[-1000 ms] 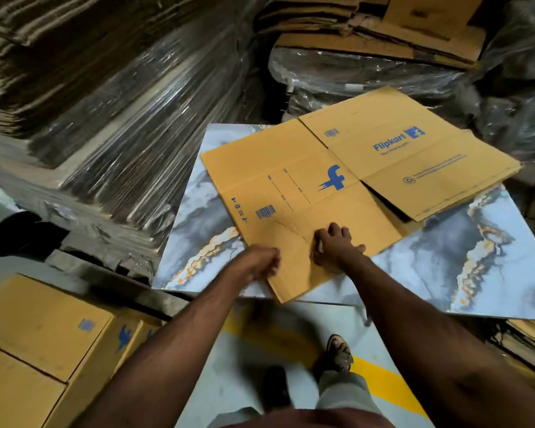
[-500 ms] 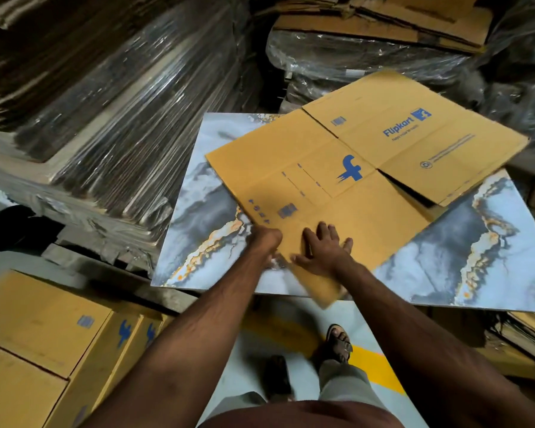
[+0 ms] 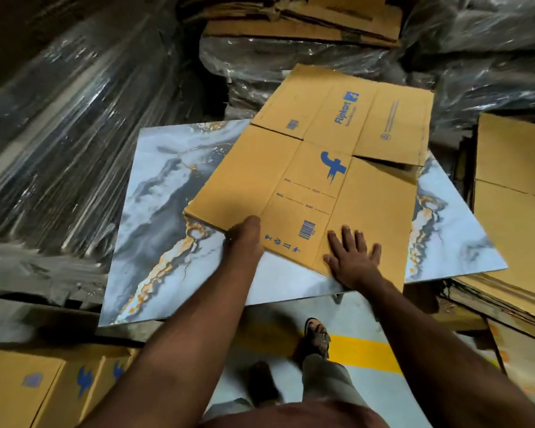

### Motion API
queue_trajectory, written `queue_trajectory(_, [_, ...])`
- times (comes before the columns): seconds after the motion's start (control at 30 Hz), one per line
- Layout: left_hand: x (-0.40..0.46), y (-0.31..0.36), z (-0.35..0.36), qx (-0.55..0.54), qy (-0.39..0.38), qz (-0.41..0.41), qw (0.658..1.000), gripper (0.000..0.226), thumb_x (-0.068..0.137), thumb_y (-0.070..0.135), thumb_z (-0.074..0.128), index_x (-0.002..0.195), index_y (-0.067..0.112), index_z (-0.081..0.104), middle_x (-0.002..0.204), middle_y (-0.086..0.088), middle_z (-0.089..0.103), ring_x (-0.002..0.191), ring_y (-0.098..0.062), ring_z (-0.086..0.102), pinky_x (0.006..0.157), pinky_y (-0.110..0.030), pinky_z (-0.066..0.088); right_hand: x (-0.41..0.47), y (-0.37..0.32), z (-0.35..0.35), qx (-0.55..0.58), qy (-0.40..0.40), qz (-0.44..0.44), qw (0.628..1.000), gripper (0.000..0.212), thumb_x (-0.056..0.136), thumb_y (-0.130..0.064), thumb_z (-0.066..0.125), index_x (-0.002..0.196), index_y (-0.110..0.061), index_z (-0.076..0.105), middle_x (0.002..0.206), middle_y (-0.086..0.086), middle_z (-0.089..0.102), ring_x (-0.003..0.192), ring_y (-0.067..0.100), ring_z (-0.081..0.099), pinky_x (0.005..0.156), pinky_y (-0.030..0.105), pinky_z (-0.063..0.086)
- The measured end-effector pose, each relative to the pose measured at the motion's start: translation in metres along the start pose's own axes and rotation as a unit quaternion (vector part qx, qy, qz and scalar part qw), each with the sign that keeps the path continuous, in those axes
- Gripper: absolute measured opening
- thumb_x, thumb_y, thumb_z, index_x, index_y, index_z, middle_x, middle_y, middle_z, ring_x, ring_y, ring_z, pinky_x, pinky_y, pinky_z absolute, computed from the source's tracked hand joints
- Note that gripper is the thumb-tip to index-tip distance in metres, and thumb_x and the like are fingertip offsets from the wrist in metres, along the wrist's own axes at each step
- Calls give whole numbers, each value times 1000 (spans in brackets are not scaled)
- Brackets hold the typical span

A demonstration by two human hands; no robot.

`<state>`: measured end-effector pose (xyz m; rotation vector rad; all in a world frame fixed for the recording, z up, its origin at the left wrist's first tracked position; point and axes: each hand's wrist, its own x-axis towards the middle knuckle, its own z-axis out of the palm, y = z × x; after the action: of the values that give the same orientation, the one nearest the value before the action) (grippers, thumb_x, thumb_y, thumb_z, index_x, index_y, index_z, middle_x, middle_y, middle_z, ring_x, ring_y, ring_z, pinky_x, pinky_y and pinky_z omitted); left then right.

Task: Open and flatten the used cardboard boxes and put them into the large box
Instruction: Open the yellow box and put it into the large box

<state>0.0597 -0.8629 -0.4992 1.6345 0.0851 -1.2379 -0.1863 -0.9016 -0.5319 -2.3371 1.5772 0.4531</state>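
left hand [image 3: 244,239] grips flattened box [image 3: 315,186] edge, fingers hidden, right hand [image 3: 354,257] flat on it

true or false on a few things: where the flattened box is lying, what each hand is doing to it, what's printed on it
1. The flattened box lies on a marble-patterned slab. True.
2. The right hand is clenched in a fist. False: it lies flat on the cardboard, fingers spread.
3. The left hand is at the box's near edge. True.
4. The printing on the box is red. False: the logo and barcode are blue.
5. The box stands upright, assembled. False: it lies opened out flat.
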Motion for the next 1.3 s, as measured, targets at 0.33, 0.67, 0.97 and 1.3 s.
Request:
queue_trajectory(0.33, [-1,13,4,-169,-76,-82,979,23,98,30,57,116,17,59,122,-8,63,113,-25,58,104,-45,43,-6,19,-29,0,-44,-6,999,79,94,-71,22,158,-31,-1,166,9,-12,152,34,-8,115,67,1])
queue_trajectory(0.67, [-29,75,12,51,-202,57,976,8,95,19,55,88,15,55,99,-7,56,74,-22,61,57,-28,58,-30,-1,-59,-56,133,-3,990,86,91,-23,58,158,-15,5,163,9,16,150,27,16,119,54,17])
queue_trajectory(0.97, [-45,89,29,141,-255,138,947,30,97,12,54,126,4,50,125,-15,62,108,-30,65,73,-39,61,-48,25,-130,8,318,4,948,66,80,0,64,141,-20,52,147,11,51,130,32,53,97,42,45])
queue_trajectory(1.3, [-83,115,101,-49,-314,191,929,19,94,-6,48,101,8,60,101,-9,68,97,-30,63,81,-53,54,-44,77,-191,29,497,-1,867,51,73,-2,71,124,-12,67,129,15,65,106,37,68,81,43,54])
